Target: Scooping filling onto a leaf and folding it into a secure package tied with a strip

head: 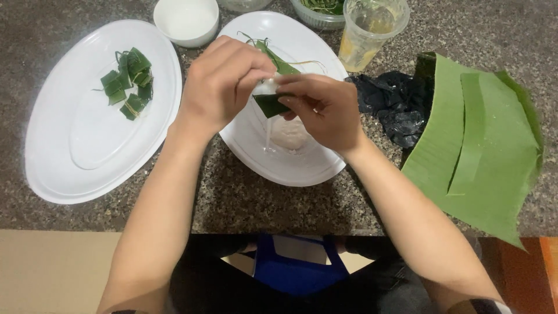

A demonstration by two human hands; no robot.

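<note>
Speckled stone counter (244, 203) under me, big banana leaf sheets (476, 151) lying at its right edge. Long white platter (75, 145) toward the left edge carries a few tied leaf parcels (129, 81). The middle oval plate (290, 168) holds a pale mound of sticky rice (289, 135). Above it, my left hand (224, 81) and right hand (325, 110) meet, fingers of both pinching one small folded leaf packet (271, 104) with white filling showing. Risk, I'd say: sticky filling squeezing out if I pinch too hard, or the fold springing open.
</note>
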